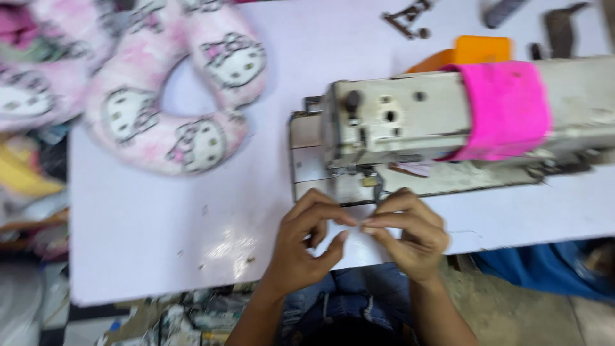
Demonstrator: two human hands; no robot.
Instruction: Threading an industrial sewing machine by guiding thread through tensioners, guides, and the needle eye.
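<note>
My left hand [306, 238] and my right hand [410, 232] meet fingertip to fingertip just in front of the sewing machine [410, 122], below its needle area [375, 182]. The fingers of both are pinched together as if on something very thin, such as a thread; the picture is too blurred to show it. The machine is off-white and worn, with a bright pink cloth [506, 109] wrapped around its arm. It stands on a white table [160, 230].
A pink U-shaped neck pillow [173, 96] with cartoon cat faces lies at the table's back left, more pink pillows [38, 57] beyond it. An orange box [480, 50] and dark metal tools [410, 16] sit behind the machine. Blue cloth [544, 266] hangs at right.
</note>
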